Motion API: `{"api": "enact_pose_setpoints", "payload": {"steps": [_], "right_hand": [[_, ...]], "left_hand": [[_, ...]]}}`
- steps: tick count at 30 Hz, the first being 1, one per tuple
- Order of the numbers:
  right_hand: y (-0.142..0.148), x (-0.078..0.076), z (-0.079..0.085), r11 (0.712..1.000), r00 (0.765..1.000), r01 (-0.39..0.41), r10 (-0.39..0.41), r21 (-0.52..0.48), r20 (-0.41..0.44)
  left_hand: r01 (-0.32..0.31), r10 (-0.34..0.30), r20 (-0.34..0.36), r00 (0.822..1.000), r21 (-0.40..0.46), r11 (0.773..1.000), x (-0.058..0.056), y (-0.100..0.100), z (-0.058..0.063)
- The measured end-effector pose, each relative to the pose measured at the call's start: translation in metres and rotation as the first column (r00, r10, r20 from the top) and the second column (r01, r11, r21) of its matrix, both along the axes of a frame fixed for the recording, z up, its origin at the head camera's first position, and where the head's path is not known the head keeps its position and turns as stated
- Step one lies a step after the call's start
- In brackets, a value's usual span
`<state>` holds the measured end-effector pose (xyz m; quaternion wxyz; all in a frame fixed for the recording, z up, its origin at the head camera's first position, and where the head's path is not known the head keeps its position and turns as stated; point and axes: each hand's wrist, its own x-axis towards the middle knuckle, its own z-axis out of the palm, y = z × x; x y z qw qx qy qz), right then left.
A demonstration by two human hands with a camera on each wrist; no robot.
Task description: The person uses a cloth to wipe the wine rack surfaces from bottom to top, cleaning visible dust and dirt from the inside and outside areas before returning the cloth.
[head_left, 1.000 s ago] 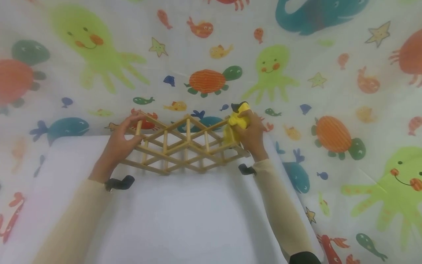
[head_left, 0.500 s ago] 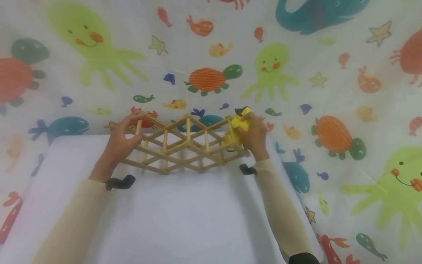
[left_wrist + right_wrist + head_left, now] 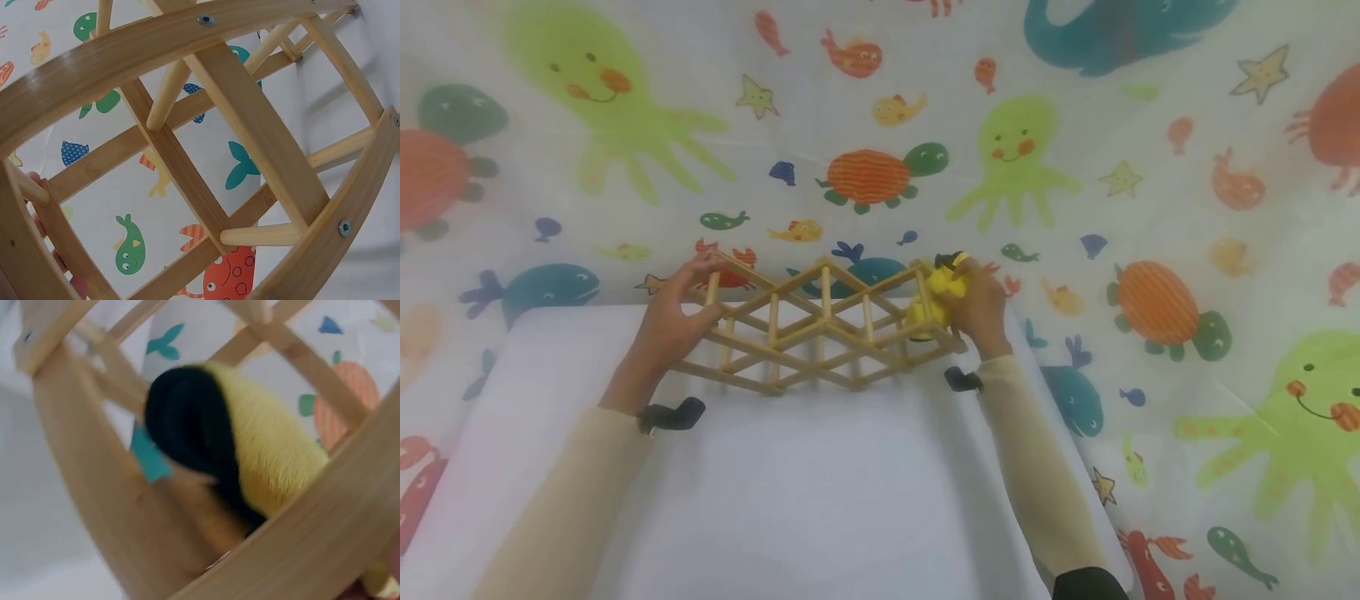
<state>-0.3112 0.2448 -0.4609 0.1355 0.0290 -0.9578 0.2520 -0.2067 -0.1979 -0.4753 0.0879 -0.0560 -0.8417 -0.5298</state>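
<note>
A folding lattice rack (image 3: 826, 293) of pale wooden slats and round dowels stands stretched out on the white table. My left hand (image 3: 672, 325) grips its left end, thumb in front; in the left wrist view the fingertips (image 3: 57, 259) show behind a slat. My right hand (image 3: 983, 307) holds a fuzzy yellow cloth (image 3: 951, 282) with black parts at the rack's right end. Some of the cloth sits lower, behind the end slats. In the right wrist view, a rounded black-edged end of the yellow cloth (image 3: 269, 437) pokes inside the frame, while most of the hand is hidden.
The white tabletop (image 3: 820, 492) stretches from the rack toward me. Behind it and at the sides hangs a pale sheet (image 3: 865, 125) printed with sea animals. Black straps with mounts (image 3: 676, 414) sit at my wrists.
The yellow cloth has moved down at the rack's right end, and its lower part now bunches behind the slats. My right hand dips slightly with it. The left hand and rack stay put.
</note>
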Motion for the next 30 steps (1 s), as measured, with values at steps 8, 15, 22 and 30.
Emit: {"api": "enact_pose_setpoints", "payload": {"steps": [8,15,22,30], "right_hand": [[-0.011,0.013,0.008,0.987,0.994,-0.111,0.107,-0.116,-0.037],[0.007,-0.001,-0.010,0.988,0.994,-0.065,0.076,-0.138,0.081],[0.029,0.004,-0.013,0.964,0.998,-0.026,0.042,-0.264,0.054],[0.010,0.008,-0.002,0.917,0.997,-0.073,0.080,-0.392,0.003]], "left_hand": [[-0.009,0.009,0.011,1.000,-0.014,1.000,0.008,0.005,0.004],[-0.023,0.023,0.014,1.000,-0.013,1.000,0.009,0.009,0.005],[-0.024,0.024,0.008,1.000,-0.015,1.000,0.010,0.012,0.003],[-0.042,0.042,-0.029,0.999,-0.011,0.999,0.009,0.011,0.002]]}}
